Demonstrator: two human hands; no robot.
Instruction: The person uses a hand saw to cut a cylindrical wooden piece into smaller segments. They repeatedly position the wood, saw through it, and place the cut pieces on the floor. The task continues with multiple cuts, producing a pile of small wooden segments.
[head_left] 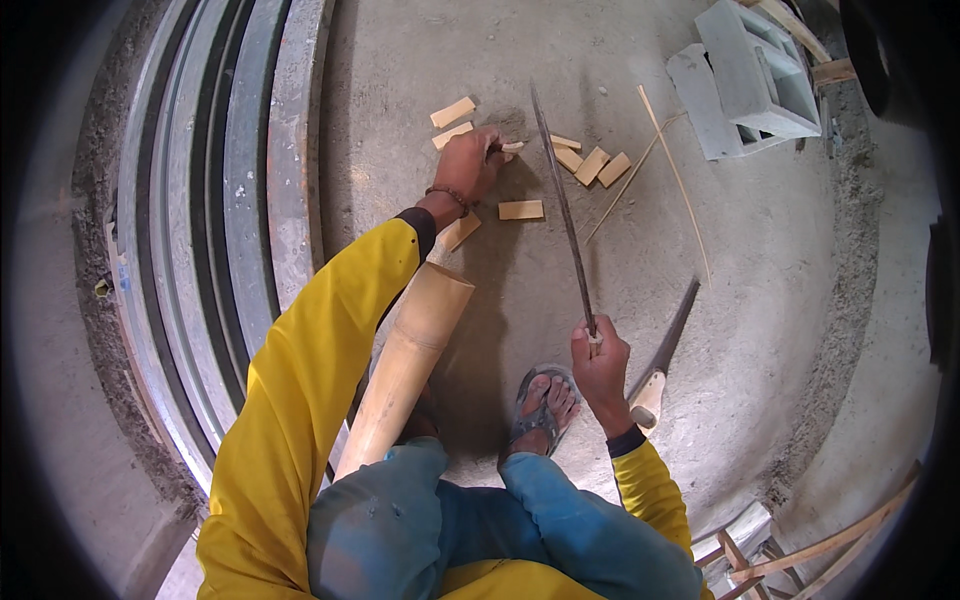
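My right hand [602, 375] is wrapped round the pale handle of a machete [562, 190]. Its long dark blade points away from me, seen nearly edge-on. Further off, my left hand [472, 165] is closed on a small light bamboo piece [512, 147], mostly hidden by the fingers. Around that hand several flat bamboo pieces [521, 210] lie on the concrete floor. More bamboo pieces [592, 166] are clustered right of the blade. A thick bamboo pole [410, 345] slopes up under my left arm, its cut end near the scattered pieces.
A handsaw [650, 395] with a wooden handle lies beside my right wrist. Two thin bamboo strips [678, 185] cross on the floor beyond it. A grey hollow concrete block [765, 75] sits far right. Long metal bars [250, 150] run along the left. Wooden pieces [800, 560] stand near right.
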